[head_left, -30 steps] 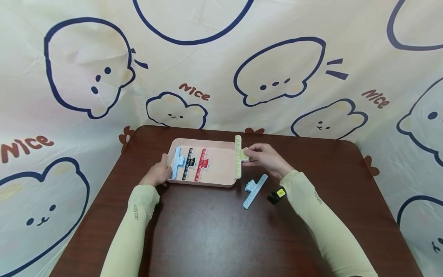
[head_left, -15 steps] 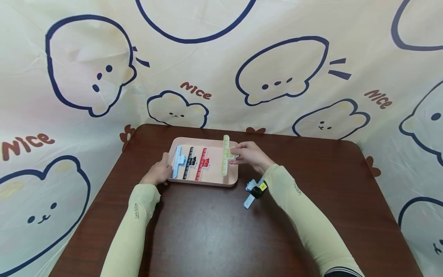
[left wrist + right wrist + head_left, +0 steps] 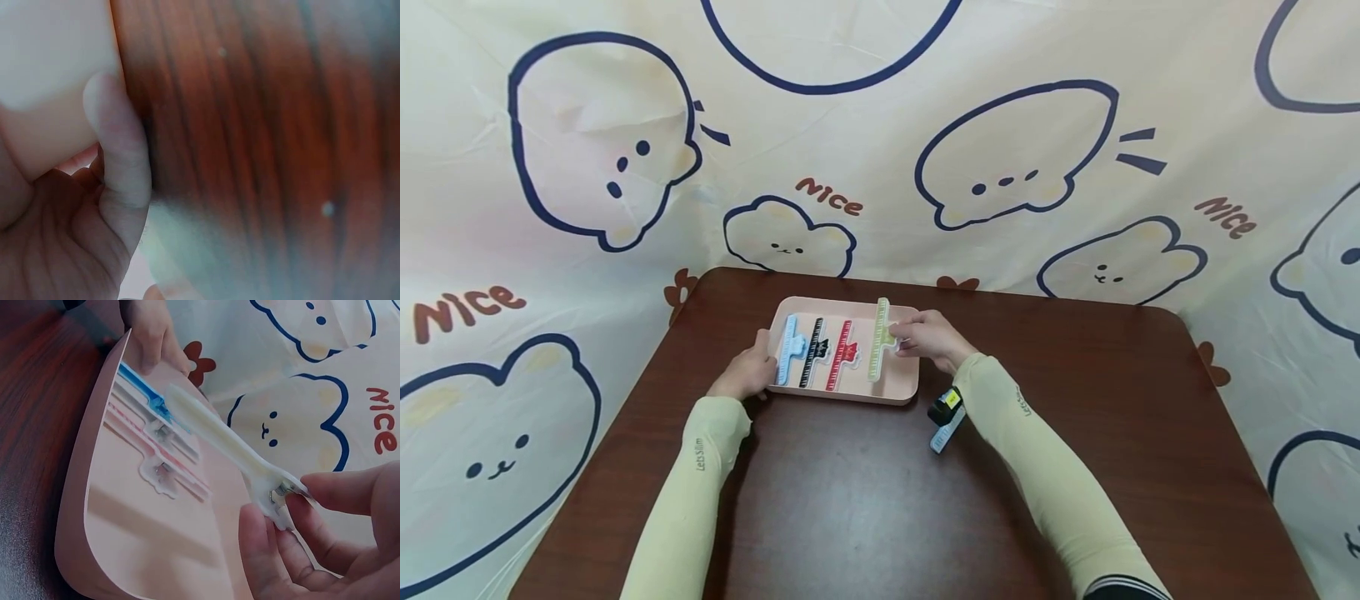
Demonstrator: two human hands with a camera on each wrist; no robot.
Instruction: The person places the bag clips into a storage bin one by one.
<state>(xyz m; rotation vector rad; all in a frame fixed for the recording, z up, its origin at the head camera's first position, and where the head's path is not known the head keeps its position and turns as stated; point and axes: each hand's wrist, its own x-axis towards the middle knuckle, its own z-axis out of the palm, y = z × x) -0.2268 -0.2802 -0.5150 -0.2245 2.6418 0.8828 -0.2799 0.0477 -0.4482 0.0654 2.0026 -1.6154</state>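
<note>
1. Green clip: from the head view I see it over the tray, just left of the right hand, the nearer hand; its long axis runs near edge to far edge, beside the red clip.
2. Left wrist: I see the left hand gripping the tray's left edge.
3. Right wrist: I see thumb and fingers pinching the green clip's handle, its bar pointing away.

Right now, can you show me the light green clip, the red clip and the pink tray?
Light green clip [image 3: 878, 340], head view: the middle of its long bar.
Red clip [image 3: 838, 357], head view: the middle of its long bar.
Pink tray [image 3: 898, 380], head view: bare floor by its near right corner.
</note>
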